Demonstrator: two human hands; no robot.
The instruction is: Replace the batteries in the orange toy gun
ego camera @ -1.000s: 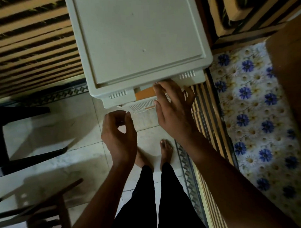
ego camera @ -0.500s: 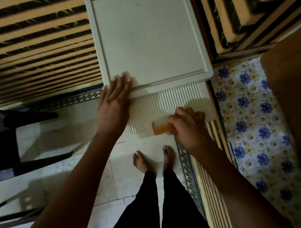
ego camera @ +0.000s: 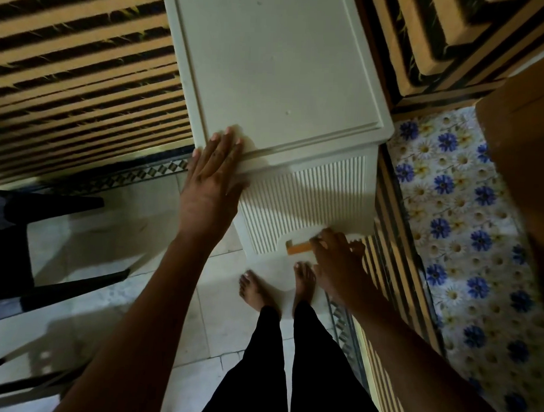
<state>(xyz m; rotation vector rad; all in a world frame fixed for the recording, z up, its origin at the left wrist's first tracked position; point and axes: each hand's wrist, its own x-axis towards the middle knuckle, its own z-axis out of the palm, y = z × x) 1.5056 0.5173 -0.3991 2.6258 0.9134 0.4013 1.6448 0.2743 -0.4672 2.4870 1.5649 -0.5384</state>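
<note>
the person stands barefoot on pale floor tiles (ego camera: pixel 87 255), looking straight down at a cream plastic drawer cabinet (ego camera: pixel 278 70) pushed up between striped cushions. the left hand (ego camera: pixel 211 176) lies flat on the near left corner of the cabinet's top, fingers straight and spread, palm draped over the front edge, holding nothing. below it the ribbed drawer front (ego camera: pixel 307 207) faces down toward the feet (ego camera: pixel 258 288). at the lower edge of that ribbed front, in the curved handle cut-out toward its right side, an orange piece (ego camera: pixel 298 247) shows, a short bar with a small upturned end on its left; only this much of it is in sight, so whether it is the toy gun itself i cannot say for certain. the right hand (ego camera: pixel 337 254) is down at that same cut-out, its fingertips touching the right end of the orange piece, the fingers bent over it; the view from above hides the underside, so i cannot tell whether it is truly gripping it or only touching. to the right of the cabinet a striped yellow and black edge (ego camera: pixel 388 271) runs alongside, and beyond it lies a cloth printed with blue and white flowers (ego camera: pixel 467 231). at the left, dark chair legs (ego camera: pixel 61 286) stand on the tiles. black trouser legs (ego camera: pixel 289 366) fill the bottom middle.
</note>
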